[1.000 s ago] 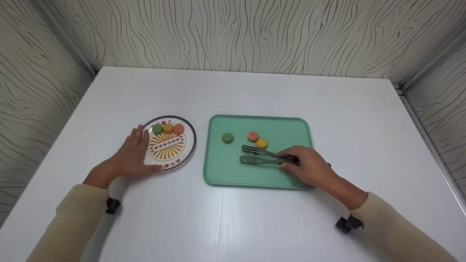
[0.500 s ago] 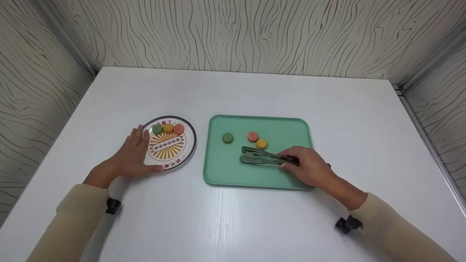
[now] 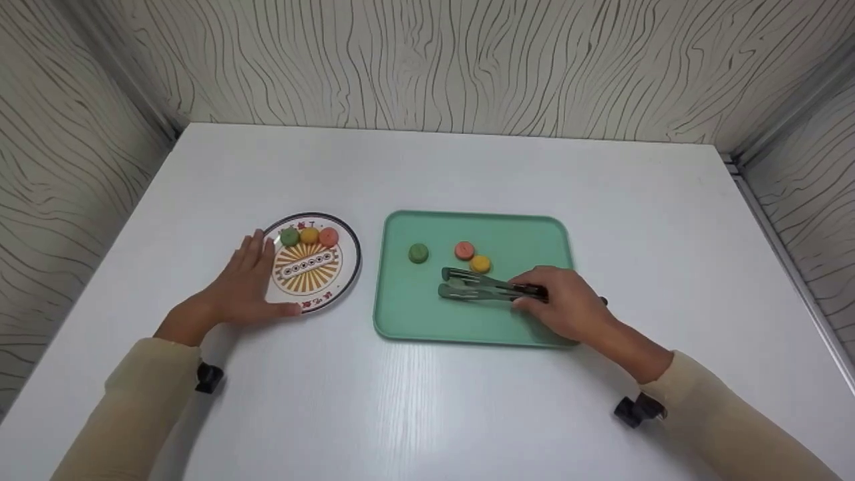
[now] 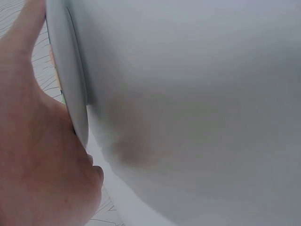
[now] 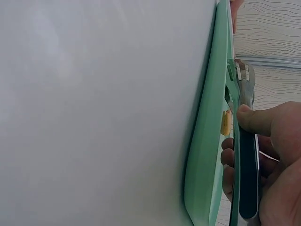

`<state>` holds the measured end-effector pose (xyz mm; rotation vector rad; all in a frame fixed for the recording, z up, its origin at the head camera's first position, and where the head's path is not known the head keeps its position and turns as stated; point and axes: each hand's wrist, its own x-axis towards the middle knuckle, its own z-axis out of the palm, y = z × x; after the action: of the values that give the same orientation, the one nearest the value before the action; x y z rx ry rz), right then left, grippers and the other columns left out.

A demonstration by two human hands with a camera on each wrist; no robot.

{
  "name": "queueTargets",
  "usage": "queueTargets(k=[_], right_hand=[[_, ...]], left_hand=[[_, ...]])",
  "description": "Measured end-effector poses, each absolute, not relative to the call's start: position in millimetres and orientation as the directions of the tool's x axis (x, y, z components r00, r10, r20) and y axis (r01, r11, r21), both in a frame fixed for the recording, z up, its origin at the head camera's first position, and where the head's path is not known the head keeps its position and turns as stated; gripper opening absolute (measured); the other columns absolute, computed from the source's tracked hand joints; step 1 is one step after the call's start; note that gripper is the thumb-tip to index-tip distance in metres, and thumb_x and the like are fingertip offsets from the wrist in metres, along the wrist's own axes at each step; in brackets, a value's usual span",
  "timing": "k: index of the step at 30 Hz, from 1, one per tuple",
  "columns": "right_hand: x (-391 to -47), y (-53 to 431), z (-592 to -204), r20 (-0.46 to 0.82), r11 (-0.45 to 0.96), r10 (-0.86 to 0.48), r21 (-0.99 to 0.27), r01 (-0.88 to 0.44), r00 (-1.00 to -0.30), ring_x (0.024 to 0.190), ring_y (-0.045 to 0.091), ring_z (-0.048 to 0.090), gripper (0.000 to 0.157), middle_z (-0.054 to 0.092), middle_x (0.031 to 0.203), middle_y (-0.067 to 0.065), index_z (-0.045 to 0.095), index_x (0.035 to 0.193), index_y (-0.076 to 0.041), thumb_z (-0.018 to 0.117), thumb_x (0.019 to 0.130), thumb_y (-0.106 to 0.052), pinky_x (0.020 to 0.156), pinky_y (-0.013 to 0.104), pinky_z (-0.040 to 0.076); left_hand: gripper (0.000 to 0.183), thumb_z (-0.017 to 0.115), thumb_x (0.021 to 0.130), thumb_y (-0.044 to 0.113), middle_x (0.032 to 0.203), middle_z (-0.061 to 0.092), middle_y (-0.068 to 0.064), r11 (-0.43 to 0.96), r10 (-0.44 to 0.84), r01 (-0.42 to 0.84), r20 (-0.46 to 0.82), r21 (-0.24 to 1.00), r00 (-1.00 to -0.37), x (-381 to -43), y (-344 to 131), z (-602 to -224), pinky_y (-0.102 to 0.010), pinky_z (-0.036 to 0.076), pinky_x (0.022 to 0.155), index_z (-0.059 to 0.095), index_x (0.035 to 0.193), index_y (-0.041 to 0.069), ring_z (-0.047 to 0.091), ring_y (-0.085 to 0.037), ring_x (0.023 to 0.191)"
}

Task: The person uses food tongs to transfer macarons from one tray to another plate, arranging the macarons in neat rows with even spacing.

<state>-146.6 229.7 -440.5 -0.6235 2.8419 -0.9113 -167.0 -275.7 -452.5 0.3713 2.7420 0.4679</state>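
Observation:
In the head view my right hand (image 3: 561, 300) grips dark-handled tongs (image 3: 494, 286) over the green tray (image 3: 414, 314). A pale green macaron (image 3: 457, 283) shows between the tong tips, partly covered by them. Just behind the tips lie a yellow macaron (image 3: 480, 264) and a pink macaron (image 3: 464, 250); a green macaron (image 3: 418, 253) sits apart to their left. The right wrist view shows the thumb pressing along the tongs (image 5: 247, 141). My left hand (image 3: 244, 287) rests with straight fingers and spread thumb at the rim of a round patterned plate (image 3: 344, 274).
Along the plate's far side a green macaron (image 3: 289, 236), a yellow macaron (image 3: 309, 235) and a pink macaron (image 3: 328, 236) form a row. Plate and tray stand on a white table (image 3: 427, 174), with wood-grain patterned panels (image 3: 427, 67) behind and at both sides.
The tong arms have drawn slightly closer together around the pale green macaron. My left hand and the plate have stayed in place.

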Motion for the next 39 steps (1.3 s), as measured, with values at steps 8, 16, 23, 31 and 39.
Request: queueTargets(k=[8,16,23,31,39], right_hand=[[-149,226,-437,0.039,0.735,-0.418,-0.573,-0.363,-0.908,0.097,0.020,0.067,0.027,0.074,0.108,0.003,0.077,0.117,-0.010,0.079,0.090,-0.016,0.083,0.042,0.055],[-153,224,-432,0.041,0.740,-0.410,-0.569,-0.358,-0.911,0.099,0.022,0.068,0.028,0.074,0.110,0.006,0.077,0.118,-0.008,0.079,0.091,-0.015,0.083,0.043,0.055],[-158,219,-424,0.046,0.731,-0.400,-0.586,-0.348,-0.916,0.095,0.019,0.066,0.026,0.074,0.109,0.005,0.077,0.115,-0.008,0.079,0.090,-0.014,0.081,0.039,0.054],[-162,212,-416,0.042,0.721,-0.400,-0.603,-0.342,-0.916,0.095,0.019,0.067,0.026,0.074,0.109,0.005,0.077,0.115,-0.008,0.079,0.089,-0.013,0.080,0.038,0.054],[-167,203,-409,0.055,0.709,-0.416,-0.605,-0.362,-0.908,0.093,0.019,0.066,0.027,0.074,0.109,0.006,0.077,0.116,-0.007,0.079,0.090,-0.013,0.077,0.036,0.055]], left_hand=[[0.134,0.066,0.081,0.075,0.164,-0.015,-0.032,0.918,0.300,0.188,-0.304,0.348,-0.904,-168,-276,-451,-0.063,0.002,0.121,-0.002,0.157,-0.011,-0.014,-0.049,0.151],[0.134,0.067,0.080,0.074,0.164,-0.015,-0.032,0.917,0.308,0.196,-0.305,0.347,-0.901,-169,-276,-449,-0.063,0.003,0.121,-0.002,0.157,-0.012,-0.014,-0.050,0.151],[0.133,0.068,0.081,0.072,0.164,-0.014,-0.034,0.912,0.314,0.200,-0.294,0.359,-0.903,-168,-276,-450,-0.063,0.002,0.121,-0.001,0.157,-0.013,-0.013,-0.050,0.151],[0.133,0.067,0.081,0.073,0.164,-0.013,-0.034,0.918,0.309,0.204,-0.290,0.341,-0.906,-169,-276,-452,-0.063,0.003,0.121,0.000,0.156,-0.014,-0.012,-0.051,0.151],[0.133,0.067,0.080,0.073,0.164,-0.011,-0.035,0.917,0.311,0.209,-0.279,0.340,-0.909,-169,-276,-453,-0.065,0.005,0.121,0.002,0.157,-0.014,-0.010,-0.052,0.151]])
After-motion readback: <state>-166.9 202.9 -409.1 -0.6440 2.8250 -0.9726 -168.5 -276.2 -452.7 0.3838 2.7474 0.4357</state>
